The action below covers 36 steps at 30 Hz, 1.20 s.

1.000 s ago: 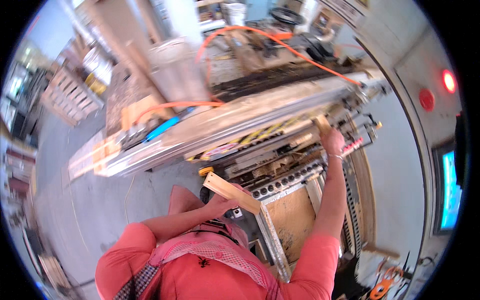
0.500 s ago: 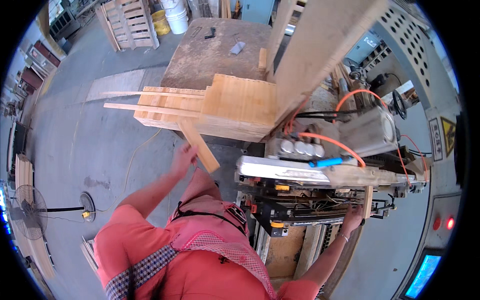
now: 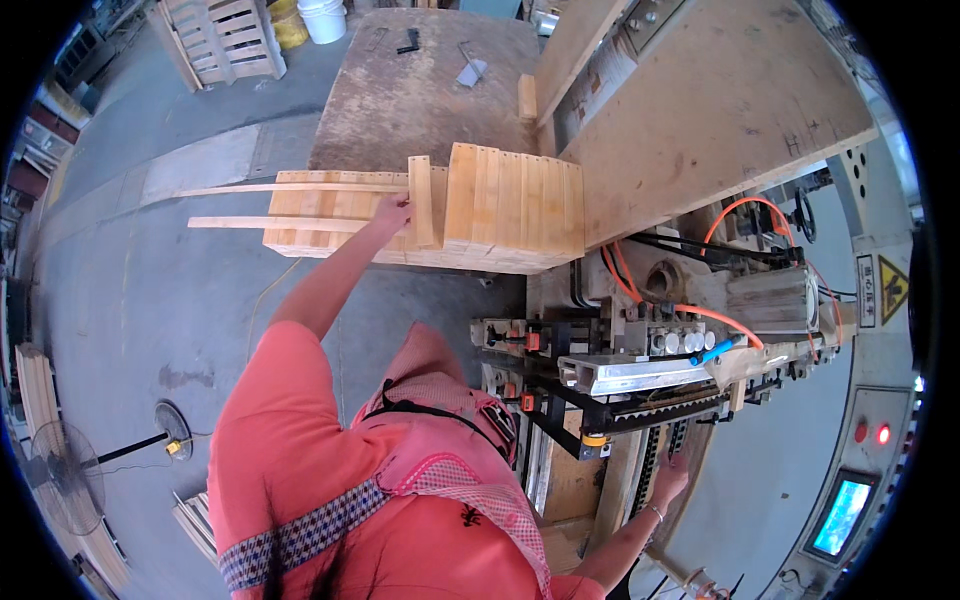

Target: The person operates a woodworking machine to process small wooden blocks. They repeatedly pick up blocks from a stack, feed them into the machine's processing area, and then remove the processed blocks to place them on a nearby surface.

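Note:
At the stack of wooden blocks (image 3: 515, 205) on the worktable, my left hand (image 3: 393, 209) is closed on the edge of a short wooden block (image 3: 421, 202). That block stands next to the taller part of the stack, over the lower row of blocks (image 3: 318, 205). Two long thin wooden strips (image 3: 270, 223) lie across the lower row and stick out to the left. My right hand (image 3: 673, 477) hangs by the machine's chain track (image 3: 650, 470), below the clamp bar; its fingers are too small and blurred to read. A wood piece (image 3: 738, 394) sits in the machine beyond it.
The machine (image 3: 690, 340) with orange hoses fills the right side, with a lit control screen (image 3: 843, 513) at its edge. A large wooden board (image 3: 730, 110) slants above it. A floor fan (image 3: 65, 475) stands at left. Small tools (image 3: 472, 70) lie on the worktable (image 3: 400, 110).
My left hand has carried the wooden block up from in front of the stack onto it, turning it upright. My right hand has left the wood piece in the machine and moved down toward me.

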Available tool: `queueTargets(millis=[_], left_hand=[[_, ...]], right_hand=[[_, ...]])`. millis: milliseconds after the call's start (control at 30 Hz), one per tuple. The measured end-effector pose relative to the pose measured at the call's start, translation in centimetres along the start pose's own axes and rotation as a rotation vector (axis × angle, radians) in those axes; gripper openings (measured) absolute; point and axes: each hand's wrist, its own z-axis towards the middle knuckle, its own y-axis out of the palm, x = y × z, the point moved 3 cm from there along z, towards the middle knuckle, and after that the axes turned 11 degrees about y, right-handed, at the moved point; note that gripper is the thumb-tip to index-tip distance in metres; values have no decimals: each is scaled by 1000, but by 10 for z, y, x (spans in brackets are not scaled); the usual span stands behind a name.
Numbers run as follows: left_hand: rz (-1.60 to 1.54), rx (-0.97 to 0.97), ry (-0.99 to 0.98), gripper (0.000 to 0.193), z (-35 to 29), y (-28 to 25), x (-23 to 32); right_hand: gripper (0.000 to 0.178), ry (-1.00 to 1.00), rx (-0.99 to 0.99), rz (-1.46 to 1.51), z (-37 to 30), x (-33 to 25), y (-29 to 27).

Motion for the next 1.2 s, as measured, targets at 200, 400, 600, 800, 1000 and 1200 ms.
queueTargets(millis=[200,400,600,800,1000,1200], left_hand=[[6,-62,5,23,0,16,-1],[87,-56,49,25,4,14,-12],[262,42,40,25,-5,20,3],[515,-143,122,19,30,33,-31],[667,-291,344,23,76,30,-33],[859,-219,331,40,45,-13,-50]], right_hand=[[23,11,48,-18,-34,22,0],[29,89,-27,1,-52,-1,-14],[32,121,-69,-16,-58,7,-10],[33,215,2,190,-67,99,16],[35,266,-52,-18,-97,39,-24],[23,344,45,-34,-128,43,-57]])
